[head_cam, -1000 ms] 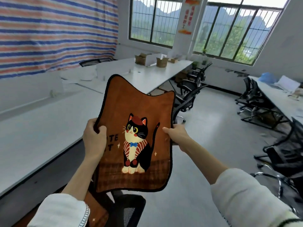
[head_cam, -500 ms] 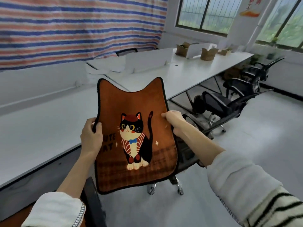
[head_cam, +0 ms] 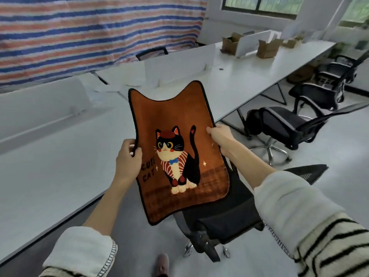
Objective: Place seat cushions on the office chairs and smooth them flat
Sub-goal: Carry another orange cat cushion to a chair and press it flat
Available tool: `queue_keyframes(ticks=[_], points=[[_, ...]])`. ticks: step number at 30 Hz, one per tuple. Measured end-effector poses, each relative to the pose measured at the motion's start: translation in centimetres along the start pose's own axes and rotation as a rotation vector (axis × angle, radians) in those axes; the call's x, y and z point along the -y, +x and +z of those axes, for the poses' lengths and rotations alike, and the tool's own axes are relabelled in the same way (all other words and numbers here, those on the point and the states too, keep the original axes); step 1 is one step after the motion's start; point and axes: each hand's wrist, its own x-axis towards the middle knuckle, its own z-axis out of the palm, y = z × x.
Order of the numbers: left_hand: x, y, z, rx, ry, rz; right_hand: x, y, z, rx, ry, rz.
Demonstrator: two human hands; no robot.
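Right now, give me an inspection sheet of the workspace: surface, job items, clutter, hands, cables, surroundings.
Surface: long white desk, bare near the person.
Job's things: brown cat-print cushion held in the air, above the black office chair; not yet on the seat.
Clutter: cardboard boxes and white dividers at the desk's far end.
Grippers: left hand grips the cushion's left edge; right hand grips its right edge.
Cables: nothing seen.
Surroundings: striped tarp on the wall, more black chairs to the right, grey floor, windows.
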Motion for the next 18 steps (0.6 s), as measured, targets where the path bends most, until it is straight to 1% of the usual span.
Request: queue_keyframes(ticks=[6, 9, 11, 13, 15, 18], points=[[1.1, 8.2, 12.5, 0.436, 0.113, -0.012, -2.8, 10.6, -2.3, -0.205, -0.159, 0.043], [2.4, 10.5, 17.7, 0.628, 0.180, 0.000, -5.8, 14.8, -3.1, -0.281, -0.213, 0.139], [4.0, 11.2, 20.3, 0.715, 0.215, -0.016, -8.4, 17.1, -3.7, -0.313, -0.227, 0.217], [6.3, 11.5, 22.7, 0.807, 0.251, -0.064, -11.5, 19.1, -4.2, -0.309, -0.218, 0.325], [9.0, 11.7, 24.8, 0.896, 0.304, -0.151, -15.1, 21.3, -4.3, -0.280, -0.204, 0.431], [14.4, 11.7, 27.8, 0.943, 0.372, -0.309, -21.0, 23.7, -3.4, -0.238, -0.261, 0.525]])
